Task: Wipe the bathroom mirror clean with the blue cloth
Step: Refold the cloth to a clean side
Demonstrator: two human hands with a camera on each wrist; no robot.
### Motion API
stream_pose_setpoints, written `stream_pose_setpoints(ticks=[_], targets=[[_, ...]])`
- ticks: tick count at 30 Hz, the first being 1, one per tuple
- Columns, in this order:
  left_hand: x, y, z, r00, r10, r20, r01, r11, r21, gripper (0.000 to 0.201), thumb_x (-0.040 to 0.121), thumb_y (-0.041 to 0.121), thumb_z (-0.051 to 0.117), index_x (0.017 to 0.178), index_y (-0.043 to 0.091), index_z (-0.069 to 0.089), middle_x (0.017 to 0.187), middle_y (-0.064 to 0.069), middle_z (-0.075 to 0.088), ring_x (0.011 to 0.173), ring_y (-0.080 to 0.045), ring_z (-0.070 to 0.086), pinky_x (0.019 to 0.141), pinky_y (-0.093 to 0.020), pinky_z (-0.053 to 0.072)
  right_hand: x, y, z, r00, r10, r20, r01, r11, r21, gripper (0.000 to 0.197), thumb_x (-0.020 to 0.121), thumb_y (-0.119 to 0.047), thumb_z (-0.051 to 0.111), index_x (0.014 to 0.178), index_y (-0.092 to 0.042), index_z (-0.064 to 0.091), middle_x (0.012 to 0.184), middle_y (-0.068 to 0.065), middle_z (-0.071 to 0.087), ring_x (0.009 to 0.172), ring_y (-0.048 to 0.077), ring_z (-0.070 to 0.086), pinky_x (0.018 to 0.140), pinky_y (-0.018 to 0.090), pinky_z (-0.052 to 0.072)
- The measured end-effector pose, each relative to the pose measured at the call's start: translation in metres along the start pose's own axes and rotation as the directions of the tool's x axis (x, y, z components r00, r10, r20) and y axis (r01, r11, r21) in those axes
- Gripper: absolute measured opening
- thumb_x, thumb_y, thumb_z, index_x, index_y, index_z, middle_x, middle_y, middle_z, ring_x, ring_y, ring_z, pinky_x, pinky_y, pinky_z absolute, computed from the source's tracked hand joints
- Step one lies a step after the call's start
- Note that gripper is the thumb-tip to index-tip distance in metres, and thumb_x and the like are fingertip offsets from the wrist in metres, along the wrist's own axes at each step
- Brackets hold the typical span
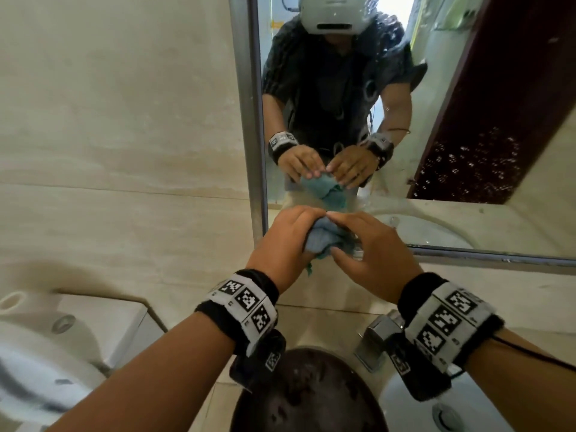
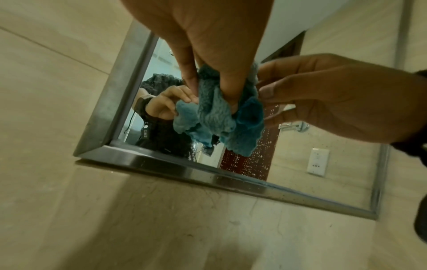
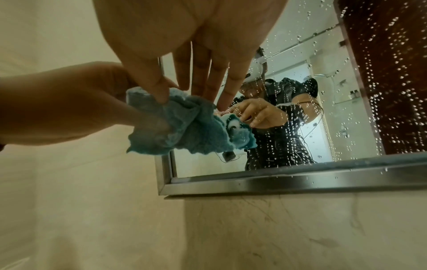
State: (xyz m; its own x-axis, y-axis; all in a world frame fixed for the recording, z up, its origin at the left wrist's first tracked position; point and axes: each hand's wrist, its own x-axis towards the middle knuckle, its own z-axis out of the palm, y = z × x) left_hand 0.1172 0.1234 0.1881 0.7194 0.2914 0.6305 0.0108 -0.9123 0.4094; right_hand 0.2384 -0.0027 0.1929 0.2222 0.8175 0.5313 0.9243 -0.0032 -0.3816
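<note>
The blue cloth [image 1: 324, 240] is bunched into a wad between both hands, just in front of the mirror's lower left corner. My left hand [image 1: 290, 235] grips it from the left, with thumb and fingers curled into the folds [image 2: 219, 117]. From the right, my right hand [image 1: 371, 244] pinches the cloth [image 3: 184, 131], thumb tip on the near side and long fingers behind. The steel-framed mirror [image 1: 452, 135] is dotted with water drops [image 3: 381, 82] and reflects a person with both hands on the cloth. I cannot tell whether the cloth touches the glass.
A chrome faucet [image 1: 378, 335] and a white basin [image 1: 414, 403] lie under my right wrist. A dark round object [image 1: 308, 394] sits below my left wrist, with a white cistern [image 1: 99, 319] at lower left. A beige tiled wall [image 1: 124, 120] surrounds the mirror frame [image 2: 184, 169].
</note>
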Motion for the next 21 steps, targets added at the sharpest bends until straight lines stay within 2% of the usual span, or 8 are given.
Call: stream_pose_setpoints(ticks=[3,5,10,12,14,16,19,21], targets=[[0.002,0.007,-0.004,0.998,-0.047,-0.03,0.045,0.997,-0.066,0.031,0.078,0.016,0.073,0.106,0.008,0.061,0.102,-0.006,0.06,0.093,-0.007,0.046,0.085,-0.001,0.028,0.0,-0.004,-0.002,0.999,0.033,-0.012,-0.032,0.997,0.074,0.054,0.077,-0.035,0.066,0.126,-0.014,0.054,0.114,0.002,0.061,0.102,0.012,0.055,0.09,0.024,0.044],[0.002,0.011,-0.006,0.998,-0.064,-0.027,0.061,0.993,-0.104,0.029,0.079,0.017,0.073,0.105,0.011,0.06,0.102,-0.002,0.058,0.094,-0.007,0.047,0.084,-0.002,0.031,0.001,-0.005,-0.002,0.998,0.054,-0.036,-0.051,0.996,0.075,0.046,0.079,-0.028,0.071,0.121,-0.015,0.057,0.11,0.001,0.062,0.097,0.009,0.055,0.088,0.026,0.047],[-0.004,0.014,-0.016,0.986,-0.139,0.095,0.15,0.981,-0.12,0.056,0.075,0.019,0.077,0.125,0.021,0.051,0.123,0.007,0.046,0.106,0.002,0.041,0.093,-0.007,0.036,0.001,-0.002,-0.01,0.989,0.141,-0.051,-0.139,0.989,0.049,0.012,0.087,-0.013,0.06,0.096,-0.021,0.059,0.092,-0.002,0.064,0.083,0.015,0.061,0.073,0.036,0.056],[-0.006,0.015,-0.018,0.974,-0.193,0.117,0.21,0.965,-0.156,0.064,0.076,0.015,0.075,0.132,0.023,0.045,0.128,0.006,0.046,0.11,-0.003,0.047,0.094,-0.014,0.043,-0.001,-0.003,-0.013,0.987,0.153,-0.052,-0.152,0.988,0.03,0.008,0.089,-0.013,0.057,0.088,-0.021,0.055,0.086,-0.001,0.063,0.079,0.017,0.06,0.068,0.037,0.055],[-0.004,0.017,-0.02,0.954,-0.252,0.16,0.279,0.943,-0.182,0.067,0.078,0.012,0.073,0.135,0.025,0.041,0.125,0.004,0.053,0.105,-0.01,0.057,0.087,-0.023,0.051,-0.002,-0.007,-0.015,0.986,0.157,-0.051,-0.157,0.988,0.014,0.01,0.09,-0.013,0.056,0.084,-0.02,0.053,0.081,0.0,0.061,0.075,0.018,0.059,0.065,0.038,0.054],[-0.004,0.015,-0.022,0.938,-0.278,0.209,0.316,0.931,-0.181,0.066,0.079,0.01,0.069,0.136,0.025,0.04,0.115,0.005,0.06,0.092,-0.008,0.06,0.076,-0.018,0.052,-0.002,-0.009,-0.019,0.984,0.159,-0.076,-0.159,0.987,0.007,0.011,0.088,-0.009,0.056,0.081,-0.016,0.053,0.076,0.002,0.059,0.07,0.018,0.057,0.063,0.038,0.052],[-0.008,0.011,-0.027,0.934,-0.261,0.243,0.301,0.943,-0.145,0.056,0.082,0.009,0.064,0.132,0.024,0.044,0.102,0.004,0.064,0.08,-0.004,0.06,0.067,-0.008,0.045,-0.003,-0.009,-0.026,0.973,0.206,-0.1,-0.205,0.979,0.019,0.012,0.088,-0.007,0.057,0.078,-0.012,0.054,0.073,0.003,0.056,0.069,0.017,0.053,0.063,0.031,0.048],[-0.011,0.008,-0.029,0.938,-0.231,0.258,0.258,0.963,-0.076,0.045,0.085,0.009,0.061,0.127,0.022,0.049,0.104,0.001,0.066,0.089,-0.011,0.062,0.074,-0.015,0.047,-0.004,-0.011,-0.031,0.963,0.26,-0.073,-0.255,0.965,0.068,0.014,0.091,-0.011,0.055,0.078,-0.015,0.05,0.07,0.002,0.055,0.065,0.015,0.052,0.058,0.021,0.044]])
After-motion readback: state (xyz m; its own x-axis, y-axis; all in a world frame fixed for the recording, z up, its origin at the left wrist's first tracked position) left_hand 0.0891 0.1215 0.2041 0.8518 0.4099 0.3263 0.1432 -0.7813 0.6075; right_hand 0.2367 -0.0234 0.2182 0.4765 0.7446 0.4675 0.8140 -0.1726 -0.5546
